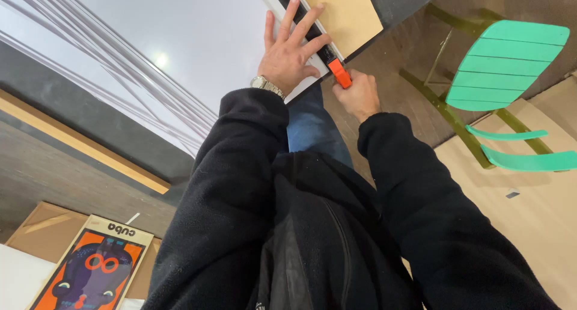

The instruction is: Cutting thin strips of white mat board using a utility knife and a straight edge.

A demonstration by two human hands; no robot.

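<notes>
My left hand (291, 45), with a metal wristwatch on the wrist, lies flat with fingers spread on a black straightedge (314, 33) at the edge of a large white sheet (198, 39). Close by at the table's edge, my right hand (358, 94) is closed around an orange utility knife (339, 73), held against the end of the straightedge. A tan board (345, 12) lies just past the straightedge. Both arms wear black fleece sleeves.
A green slatted chair (502, 69) stands to the right on a brown floor. Cardboard sheets cover the floor at right (529, 226). A colourful poster (93, 271) lies on cardboard at bottom left. A wooden strip (78, 145) runs along the table's dark edge.
</notes>
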